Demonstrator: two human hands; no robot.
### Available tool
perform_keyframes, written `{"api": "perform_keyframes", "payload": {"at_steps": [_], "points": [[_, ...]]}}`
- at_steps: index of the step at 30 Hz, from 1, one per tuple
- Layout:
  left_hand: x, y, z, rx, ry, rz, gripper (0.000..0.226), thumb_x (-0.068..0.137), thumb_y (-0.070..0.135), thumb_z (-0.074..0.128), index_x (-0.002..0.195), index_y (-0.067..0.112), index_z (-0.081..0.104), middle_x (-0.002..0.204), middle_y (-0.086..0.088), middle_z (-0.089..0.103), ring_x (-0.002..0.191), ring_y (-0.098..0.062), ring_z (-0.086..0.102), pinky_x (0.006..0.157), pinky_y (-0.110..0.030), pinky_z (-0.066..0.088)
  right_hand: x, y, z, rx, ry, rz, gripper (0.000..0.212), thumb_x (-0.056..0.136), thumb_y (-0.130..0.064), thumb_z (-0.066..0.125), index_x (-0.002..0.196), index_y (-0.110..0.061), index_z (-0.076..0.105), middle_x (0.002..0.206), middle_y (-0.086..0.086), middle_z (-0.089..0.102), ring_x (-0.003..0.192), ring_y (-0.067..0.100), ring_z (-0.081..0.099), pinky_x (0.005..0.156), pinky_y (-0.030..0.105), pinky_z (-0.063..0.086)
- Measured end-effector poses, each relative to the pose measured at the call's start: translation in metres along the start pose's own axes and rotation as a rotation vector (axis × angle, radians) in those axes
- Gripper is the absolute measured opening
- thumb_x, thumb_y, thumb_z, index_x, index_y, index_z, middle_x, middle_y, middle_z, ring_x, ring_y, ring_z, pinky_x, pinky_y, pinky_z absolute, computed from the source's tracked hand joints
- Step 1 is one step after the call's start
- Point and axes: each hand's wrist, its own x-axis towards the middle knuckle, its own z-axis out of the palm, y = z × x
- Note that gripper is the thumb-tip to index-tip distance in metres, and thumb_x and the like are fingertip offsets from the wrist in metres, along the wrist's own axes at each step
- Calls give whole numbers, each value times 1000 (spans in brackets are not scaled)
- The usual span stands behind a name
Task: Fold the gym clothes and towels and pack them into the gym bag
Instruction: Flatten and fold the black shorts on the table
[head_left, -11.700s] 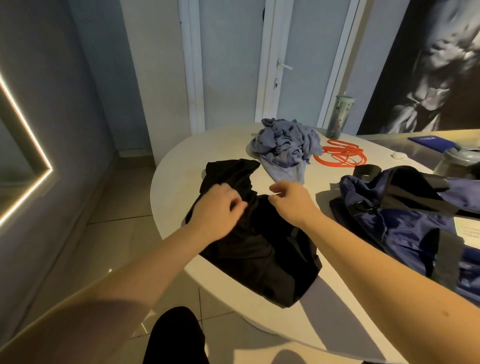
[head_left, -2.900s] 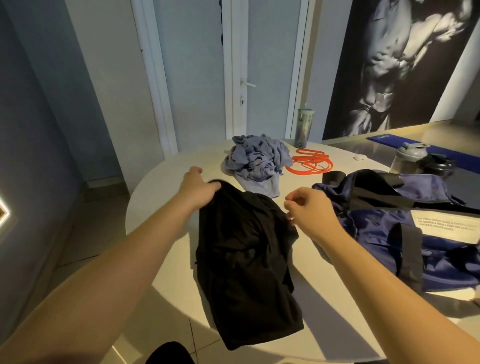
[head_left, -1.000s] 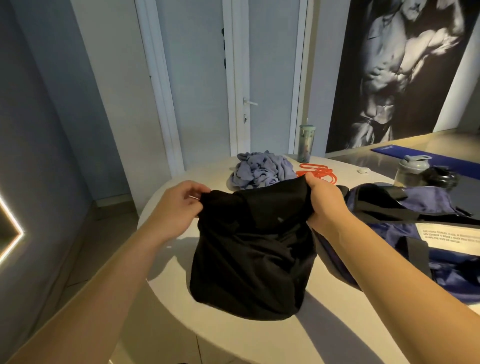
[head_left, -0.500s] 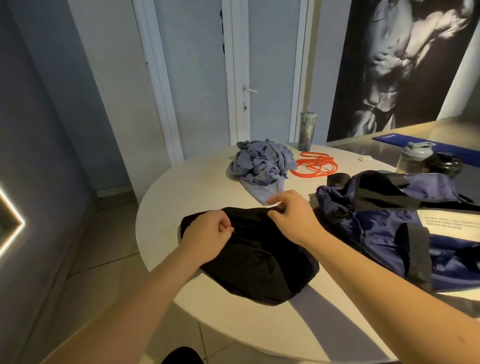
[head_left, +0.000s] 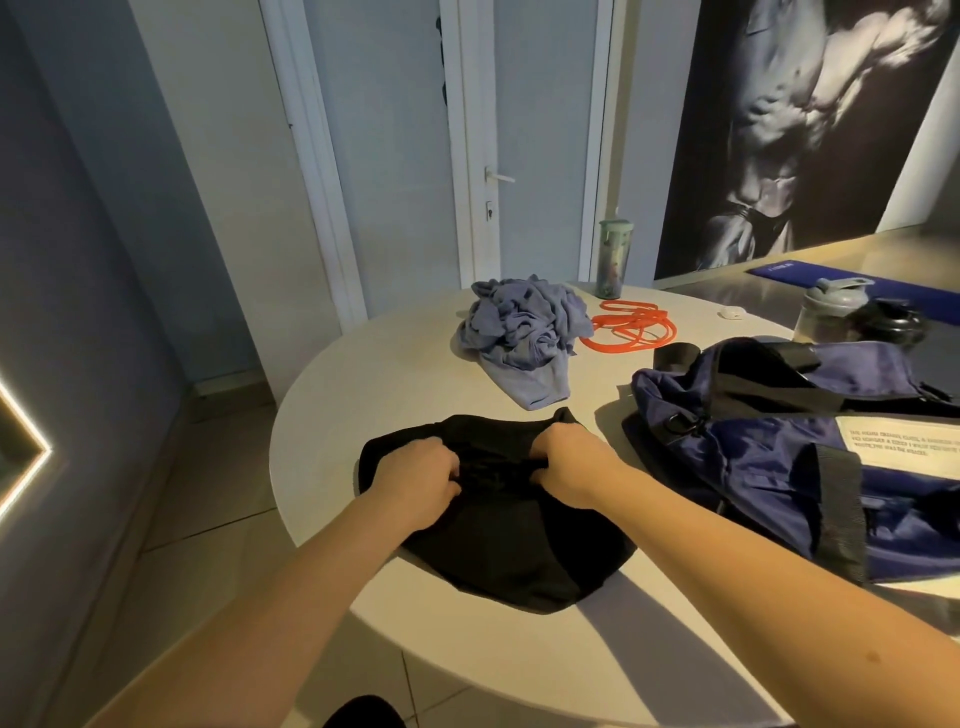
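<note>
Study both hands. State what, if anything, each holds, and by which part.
Both hold the black garment lying on the table: the left hand and the right hand each grip bunched fabric near its middle, close side by side.

Bare table (head_left: 374, 374) left of the lavender heap (head_left: 524, 332); gym bag (head_left: 769, 452) (bulky) crowds the right.

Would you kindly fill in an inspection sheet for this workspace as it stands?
Surface: round white table.
Job's things: black garment lies near the front edge; lavender garment heaped behind it; navy gym bag at right.
Clutter: orange bands, green tumbler, shaker bottle, small white case.
Grippers: left hand and right hand both grip the black garment.
Cables: nothing seen.
Surroundings: white door, wall poster, tiled floor.
</note>
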Motion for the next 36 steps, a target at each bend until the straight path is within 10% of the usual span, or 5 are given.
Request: {"api": "perform_keyframes", "payload": {"at_steps": [16,20,28,32,36], "points": [[41,35,-221,-1009,593,-95,34,109,35,36,105,7,55,94,-11,65,66,-24,72,52,-32,58,-4,-21,-136,690,574,-32,26,105,-18,49,98,-4,69,88,16,71,73,24,71,69,35,61],[44,47,-282,-1239,661,-113,35,109,28,36,98,4,59,91,-11,67,76,-24,71,55,-31,59,-4,-32,-177,827,616,-116,33,104,-24,53,136,-17,56,121,1,64,94,20,70,78,33,62],[49,51,-317,-1716,541,-155,15,104,9,49,96,6,62,87,-12,68,77,-24,69,52,-30,56,-48,-59,-139,636,381,-364,32,91,-24,72,120,-19,60,112,-5,67,103,8,64,86,16,52],[48,24,-311,-1700,552,-221,15,103,12,53,94,5,63,87,-12,68,80,-25,70,62,-34,59,-31,-48,-136,572,472,-255,23,98,-28,64,102,-5,70,93,9,73,91,25,69,88,47,55],[52,-33,-288,-1460,586,-427,25,104,23,54,116,3,63,107,-14,68,89,-28,69,77,-40,60,-29,-44,-166,580,450,-195,33,103,-32,53,93,-4,67,78,14,63,72,28,60,70,39,48]]}}
